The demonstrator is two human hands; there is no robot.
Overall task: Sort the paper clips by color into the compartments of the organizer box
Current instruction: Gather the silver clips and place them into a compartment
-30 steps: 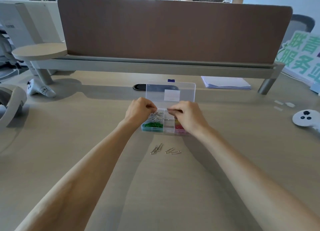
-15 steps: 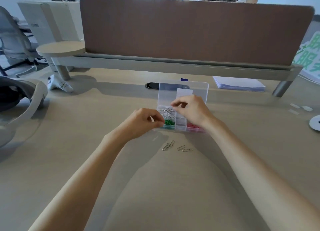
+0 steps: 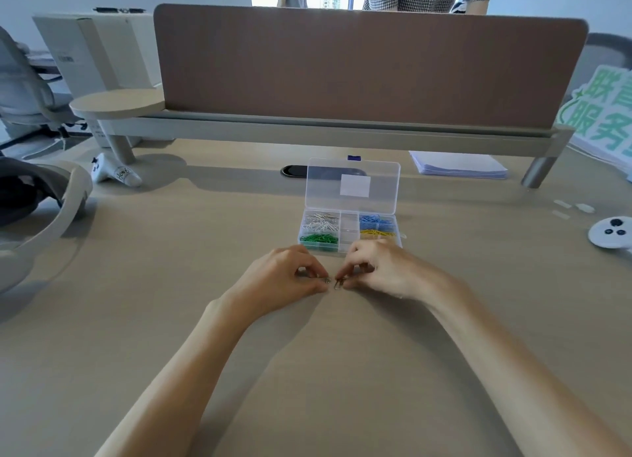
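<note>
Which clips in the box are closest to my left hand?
The green clips, in the near-left compartment beyond the left hand; silver clips lie behind them, blue clips and yellow clips to the right.

The left forearm (image 3: 195,371) and right forearm (image 3: 496,354) are showing bare down to the frame's lower edge. The left hand (image 3: 284,278) and right hand (image 3: 386,272) are showing bare too; the nails are looking short, perhaps, being too small to judge.
</note>
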